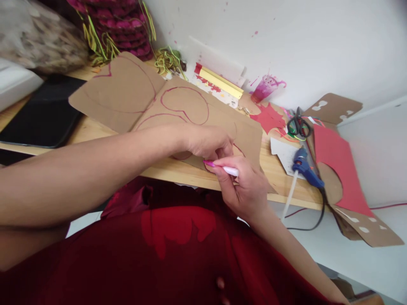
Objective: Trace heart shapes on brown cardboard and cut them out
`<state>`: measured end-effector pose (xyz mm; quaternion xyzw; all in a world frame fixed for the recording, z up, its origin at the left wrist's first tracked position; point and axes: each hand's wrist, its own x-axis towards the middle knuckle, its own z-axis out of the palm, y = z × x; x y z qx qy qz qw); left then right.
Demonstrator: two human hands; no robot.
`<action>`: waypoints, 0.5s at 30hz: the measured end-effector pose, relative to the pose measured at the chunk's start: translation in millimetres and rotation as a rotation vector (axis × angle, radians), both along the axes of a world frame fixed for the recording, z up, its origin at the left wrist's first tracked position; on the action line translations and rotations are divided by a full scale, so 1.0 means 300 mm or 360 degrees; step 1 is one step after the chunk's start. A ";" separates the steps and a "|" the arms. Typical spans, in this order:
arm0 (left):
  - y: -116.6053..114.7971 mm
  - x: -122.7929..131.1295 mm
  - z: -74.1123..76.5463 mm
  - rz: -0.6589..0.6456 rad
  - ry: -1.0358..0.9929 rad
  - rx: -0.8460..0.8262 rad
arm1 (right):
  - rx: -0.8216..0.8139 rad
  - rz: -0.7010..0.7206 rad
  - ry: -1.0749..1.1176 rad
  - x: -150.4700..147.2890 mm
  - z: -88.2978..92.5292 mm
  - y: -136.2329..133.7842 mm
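The right hand (249, 190) is closed around a marker pen with a white barrel and a magenta tip (222, 168). Thumb and forefinger pinch it low on the barrel, probably so the tip can be steered closely. The tip touches the near edge of a large flat sheet of brown cardboard (143, 97), which already bears magenta curved outlines. Just beside the tip, the left hand (208, 142) lies knuckles-up on the same sheet with its fingers bent down onto it, apparently pinning the cardboard so it does not slide under the pen. Whether those fingers close on anything beneath them cannot be told. A darker rounded edge shows under the wrist. The cardboard lies across a light wooden tabletop (178, 173), and the part being marked is at the table's front edge, close to the body. To the right, apart from the hands, a blue hot glue gun (307, 169) lies by a red paper sheet (340, 165). Black-handled scissors (299, 125) and a red paper star (269, 117) lie further back. A flat black case (41, 114) lies well to the left.
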<state>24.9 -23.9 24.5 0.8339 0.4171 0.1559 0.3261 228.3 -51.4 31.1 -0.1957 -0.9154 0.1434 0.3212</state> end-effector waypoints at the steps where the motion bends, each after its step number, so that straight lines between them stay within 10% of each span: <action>1: 0.000 0.000 -0.001 -0.0031 -0.0018 -0.0023 | -0.0003 -0.0008 -0.0010 -0.002 0.000 0.001; 15: 0.020 -0.002 0.002 -0.0042 0.0140 -0.0078 | -0.0009 0.0085 -0.0076 0.067 0.026 -0.018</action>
